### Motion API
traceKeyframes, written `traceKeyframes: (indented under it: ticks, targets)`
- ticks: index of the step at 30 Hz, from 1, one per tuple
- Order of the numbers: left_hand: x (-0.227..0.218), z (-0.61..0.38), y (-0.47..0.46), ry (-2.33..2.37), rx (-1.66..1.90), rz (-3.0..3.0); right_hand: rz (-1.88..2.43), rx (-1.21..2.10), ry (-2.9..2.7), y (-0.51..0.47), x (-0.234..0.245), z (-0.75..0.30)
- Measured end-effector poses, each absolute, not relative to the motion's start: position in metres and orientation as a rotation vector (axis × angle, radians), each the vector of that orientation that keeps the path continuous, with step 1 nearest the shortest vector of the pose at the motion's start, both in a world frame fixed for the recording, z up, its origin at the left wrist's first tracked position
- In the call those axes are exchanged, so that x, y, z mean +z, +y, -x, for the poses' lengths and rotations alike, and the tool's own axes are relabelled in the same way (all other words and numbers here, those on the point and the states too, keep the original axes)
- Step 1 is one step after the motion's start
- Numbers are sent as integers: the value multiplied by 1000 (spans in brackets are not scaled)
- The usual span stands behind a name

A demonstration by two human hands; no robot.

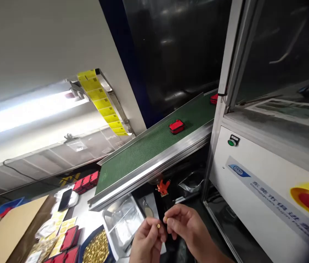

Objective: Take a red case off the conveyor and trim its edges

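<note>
My left hand is low in the view and pinches a tiny brass piece between thumb and fingertip. Just to its right, my right hand pinches a second small brass piece. The two pieces are close together but apart. Both hands hover above a metal tray holding clear plastic bags. A blue bowl of brass parts sits to the left of my left hand.
A green conveyor belt slopes across the middle, carrying a red case and another red case near a white machine cabinet. Red cases, yellow label sheets, a phone and a cardboard box lie at left.
</note>
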State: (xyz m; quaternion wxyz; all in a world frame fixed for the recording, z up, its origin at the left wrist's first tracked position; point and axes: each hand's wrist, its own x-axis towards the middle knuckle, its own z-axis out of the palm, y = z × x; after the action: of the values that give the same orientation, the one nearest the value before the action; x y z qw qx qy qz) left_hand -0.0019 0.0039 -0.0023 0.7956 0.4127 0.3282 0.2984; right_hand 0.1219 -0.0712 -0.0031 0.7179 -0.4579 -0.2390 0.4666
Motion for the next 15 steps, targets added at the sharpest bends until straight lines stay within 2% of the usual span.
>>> traceKeyframes:
  ticks: [8,15]
  targets:
    - [10,35,20,461,509,-790,1183,847,-564,-77,10,-69]
    - [-11,84,34,487,731,-1323,1370,812,-523,-63,2,-19]
